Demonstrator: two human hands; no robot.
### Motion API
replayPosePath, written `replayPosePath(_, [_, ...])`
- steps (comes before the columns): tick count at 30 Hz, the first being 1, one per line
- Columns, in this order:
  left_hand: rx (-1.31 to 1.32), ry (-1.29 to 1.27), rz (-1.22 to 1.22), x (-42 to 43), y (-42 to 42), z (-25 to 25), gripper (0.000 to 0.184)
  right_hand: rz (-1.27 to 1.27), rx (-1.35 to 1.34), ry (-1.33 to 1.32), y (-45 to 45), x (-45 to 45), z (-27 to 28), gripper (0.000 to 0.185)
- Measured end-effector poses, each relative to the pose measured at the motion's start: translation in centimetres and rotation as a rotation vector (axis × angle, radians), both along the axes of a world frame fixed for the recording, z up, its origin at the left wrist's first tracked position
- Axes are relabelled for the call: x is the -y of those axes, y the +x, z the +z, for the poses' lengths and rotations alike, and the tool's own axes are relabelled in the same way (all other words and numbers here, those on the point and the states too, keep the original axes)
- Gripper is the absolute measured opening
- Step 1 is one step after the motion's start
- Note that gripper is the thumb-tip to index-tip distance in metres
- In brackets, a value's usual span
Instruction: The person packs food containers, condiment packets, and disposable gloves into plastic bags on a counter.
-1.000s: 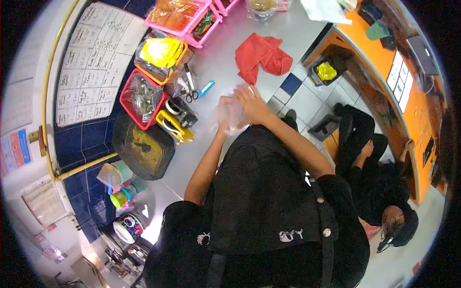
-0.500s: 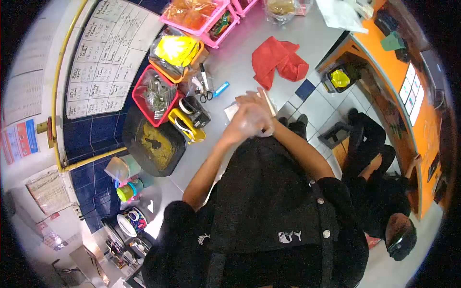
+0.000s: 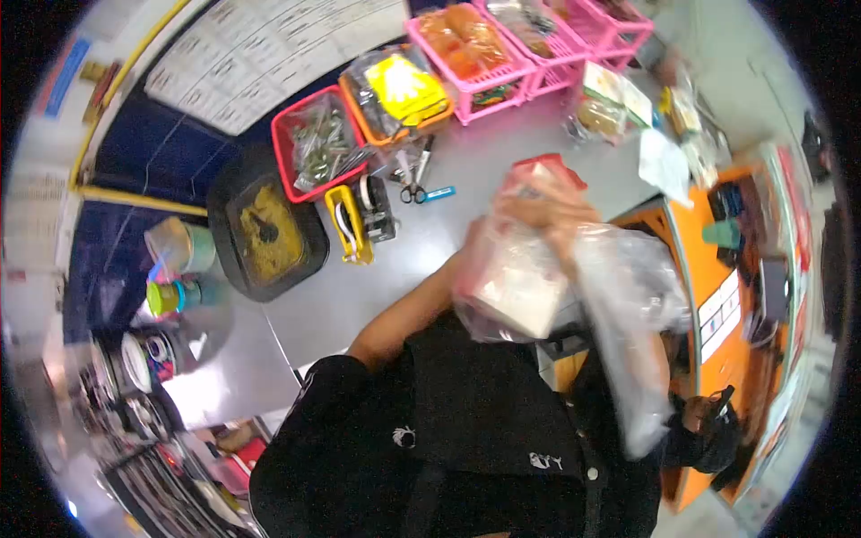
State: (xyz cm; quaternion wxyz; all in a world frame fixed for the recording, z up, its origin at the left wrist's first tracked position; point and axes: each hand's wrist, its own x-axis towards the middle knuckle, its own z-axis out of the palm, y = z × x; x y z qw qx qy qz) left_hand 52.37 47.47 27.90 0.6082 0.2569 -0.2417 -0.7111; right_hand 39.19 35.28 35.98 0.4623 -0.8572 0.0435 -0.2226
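A clear plastic bag [image 3: 480, 300] with a pale, box-shaped item [image 3: 520, 291] inside hangs in front of my torso. My left hand [image 3: 484, 240] is at its left side, closed on the plastic and partly covered by it. My right hand [image 3: 560, 224] is closed at the top of the bag, its fingers blurred. Another loose stretch of clear plastic [image 3: 628, 278] trails down over my right forearm. The red cloth [image 3: 565, 168] lies on the metal counter [image 3: 457, 229] just beyond my hands, partly hidden.
Scissors [image 3: 413, 192], a blue marker [image 3: 440, 194] and a yellow tape dispenser [image 3: 348, 226] lie left of my hands. Behind them are red [image 3: 281, 148], orange [image 3: 448, 112] and pink baskets [image 3: 466, 90]. A dark tray [image 3: 224, 238] stands left. A seated person [image 3: 704, 439] is at right.
The view has turned toward the baskets. The bag with the pale item is now raised between my hands, and loose clear plastic hangs at my right. Earlier, my hands were together over crumpled plastic.
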Motion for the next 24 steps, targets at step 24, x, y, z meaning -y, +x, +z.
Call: replayPosePath(24, [0.862,-0.539,0.72,-0.2,-2.2,1.8,0.102,-0.523,-0.261,-0.17,-5.9,2.4,0.9,0.075])
